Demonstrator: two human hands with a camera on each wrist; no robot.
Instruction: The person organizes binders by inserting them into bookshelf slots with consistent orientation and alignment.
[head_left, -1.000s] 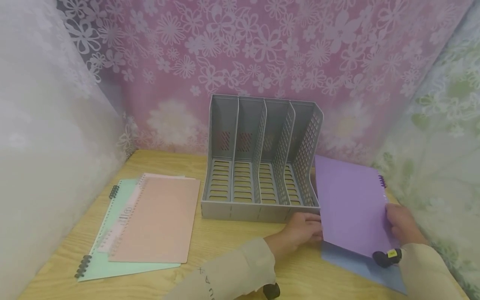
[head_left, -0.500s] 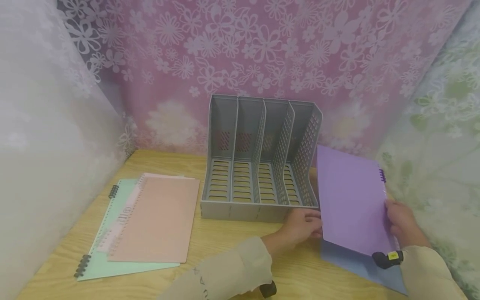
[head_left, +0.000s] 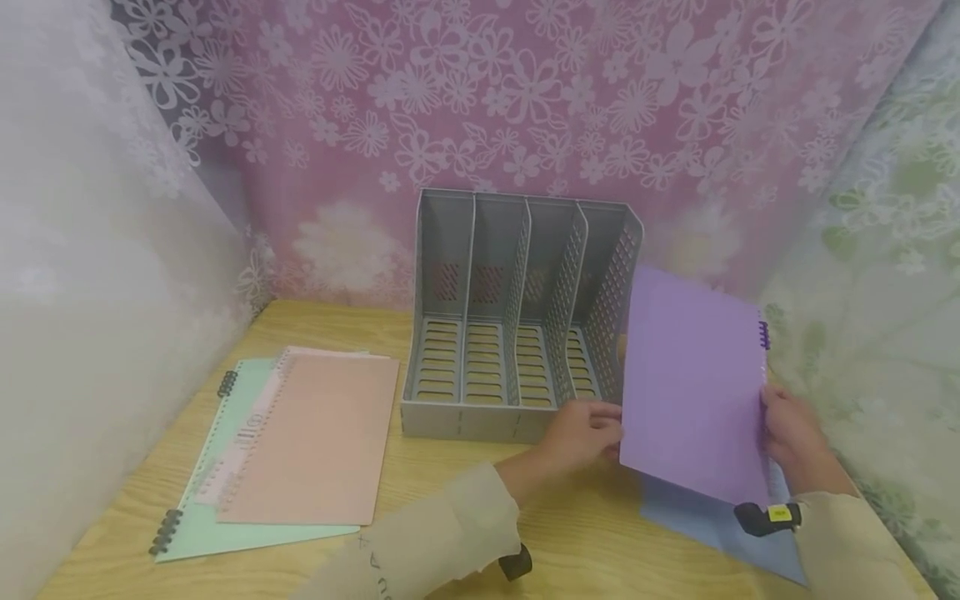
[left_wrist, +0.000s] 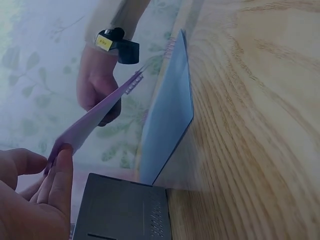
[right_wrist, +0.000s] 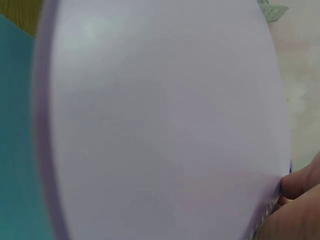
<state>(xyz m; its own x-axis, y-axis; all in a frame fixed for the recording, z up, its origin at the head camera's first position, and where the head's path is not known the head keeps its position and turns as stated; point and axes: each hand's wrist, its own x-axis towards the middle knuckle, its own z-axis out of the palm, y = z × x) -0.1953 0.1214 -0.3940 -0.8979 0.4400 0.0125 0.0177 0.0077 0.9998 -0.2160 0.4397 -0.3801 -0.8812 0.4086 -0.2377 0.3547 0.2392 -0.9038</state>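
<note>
A purple loose-leaf notebook [head_left: 693, 387] is held tilted above the table, to the right of the grey file organizer [head_left: 468, 422]. My left hand [head_left: 581, 433] pinches its left edge between thumb and fingers, as the left wrist view shows with the hand [left_wrist: 37, 187] at the cover's edge. At the ring-bound right edge, my right hand [head_left: 797, 433] grips the notebook; in the right wrist view the thumb [right_wrist: 295, 182] presses on it there. Under the purple notebook lies a blue notebook [head_left: 705, 521], partly covered in the head view and lying apart from it in the left wrist view [left_wrist: 170, 110].
At the left, a peach notebook sheet cover [head_left: 315, 442] lies over a pale pink one [head_left: 236, 458] and a mint green notebook [head_left: 187, 533] with black rings. The organizer has several upright slots. Floral curtains [head_left: 480, 100] hang behind the wooden table [head_left: 570, 550].
The purple notebook has risen and shifted slightly left, overlapping the organizer's right front corner. Both hands have moved with it. More of the blue notebook's right side shows.
</note>
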